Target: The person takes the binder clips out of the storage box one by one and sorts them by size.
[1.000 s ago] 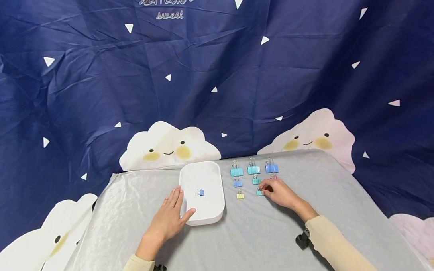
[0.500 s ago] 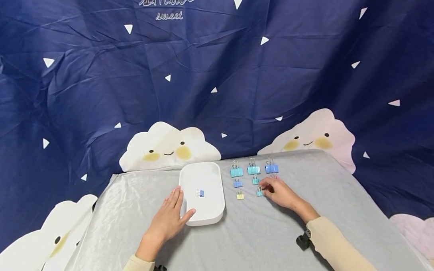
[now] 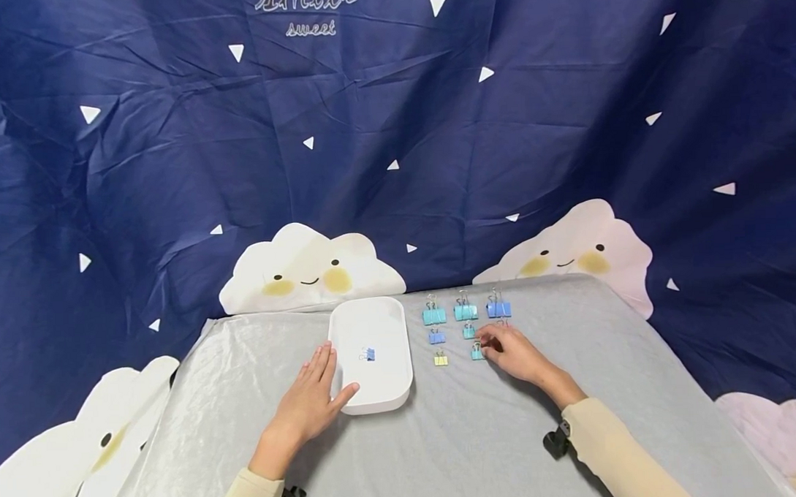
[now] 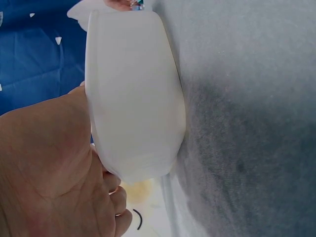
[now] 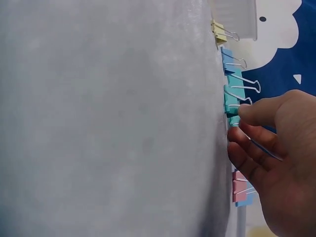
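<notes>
My left hand (image 3: pixel 306 401) rests on a white tray (image 3: pixel 401 329), its fingers straight along the left rim and the thumb over the near corner. One small blue binder clip (image 3: pixel 371 354) lies inside the tray. To the right, my right hand (image 3: pixel 515 353) pinches the edge of a small teal binder clip (image 3: pixel 477 352) standing on the cloth, thumb and fingertips at its right side. In the right wrist view that teal clip (image 5: pixel 232 101) shows beside the thumb. A pink binder clip (image 5: pixel 240 186) sits behind the fingers, mostly hidden in the head view.
Back row: two large teal clips (image 3: pixel 434 316) (image 3: pixel 466 312) and a large blue clip (image 3: pixel 499 308). Before them are a medium blue clip (image 3: pixel 437 336) and a medium teal clip (image 3: pixel 469 331). A yellow clip (image 3: pixel 441 359) stands nearer. Grey cloth (image 3: pixel 444 451) covers the table.
The small teal clip at my right fingertips has shifted and turned very slightly. My left hand and the tray have stayed still.
</notes>
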Demonstrator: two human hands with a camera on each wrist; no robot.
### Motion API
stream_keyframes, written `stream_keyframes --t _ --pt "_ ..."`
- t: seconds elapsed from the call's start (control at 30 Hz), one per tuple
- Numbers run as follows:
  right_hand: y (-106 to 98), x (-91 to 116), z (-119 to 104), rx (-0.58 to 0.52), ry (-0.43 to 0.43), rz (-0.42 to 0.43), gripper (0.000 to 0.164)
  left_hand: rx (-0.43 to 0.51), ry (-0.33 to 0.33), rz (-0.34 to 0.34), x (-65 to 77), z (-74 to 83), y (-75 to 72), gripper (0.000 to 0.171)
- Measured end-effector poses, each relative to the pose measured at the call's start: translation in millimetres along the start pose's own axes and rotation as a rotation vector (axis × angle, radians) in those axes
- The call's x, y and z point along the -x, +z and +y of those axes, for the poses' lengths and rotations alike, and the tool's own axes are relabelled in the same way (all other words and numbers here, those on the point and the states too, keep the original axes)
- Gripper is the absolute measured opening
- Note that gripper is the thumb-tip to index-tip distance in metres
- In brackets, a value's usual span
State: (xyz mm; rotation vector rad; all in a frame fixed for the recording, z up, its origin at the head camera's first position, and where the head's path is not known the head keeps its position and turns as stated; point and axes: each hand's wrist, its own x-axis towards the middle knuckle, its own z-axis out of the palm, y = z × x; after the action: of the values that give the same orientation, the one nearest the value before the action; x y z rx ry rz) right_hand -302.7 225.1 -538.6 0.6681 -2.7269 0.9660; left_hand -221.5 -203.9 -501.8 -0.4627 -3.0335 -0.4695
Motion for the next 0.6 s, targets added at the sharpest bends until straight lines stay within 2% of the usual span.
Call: stream_keyframes --t 0.17,0.4,0.6 --pt "-1 -11 -10 0.03 -0.016 0.025 0.028 0.01 -0.004 0.0 0.6 -0.3 0.2 0.091" --pt "-4 -35 -41 0.028 -0.044 -0.042 0.029 0.011 0.002 0.007 0.5 -1.2 0.0 0.091" --pt "0 -59 -67 0.031 -0.108 -0.072 0.021 0.01 -0.002 -0.009 -0.3 -0.6 -1.1 0.09"
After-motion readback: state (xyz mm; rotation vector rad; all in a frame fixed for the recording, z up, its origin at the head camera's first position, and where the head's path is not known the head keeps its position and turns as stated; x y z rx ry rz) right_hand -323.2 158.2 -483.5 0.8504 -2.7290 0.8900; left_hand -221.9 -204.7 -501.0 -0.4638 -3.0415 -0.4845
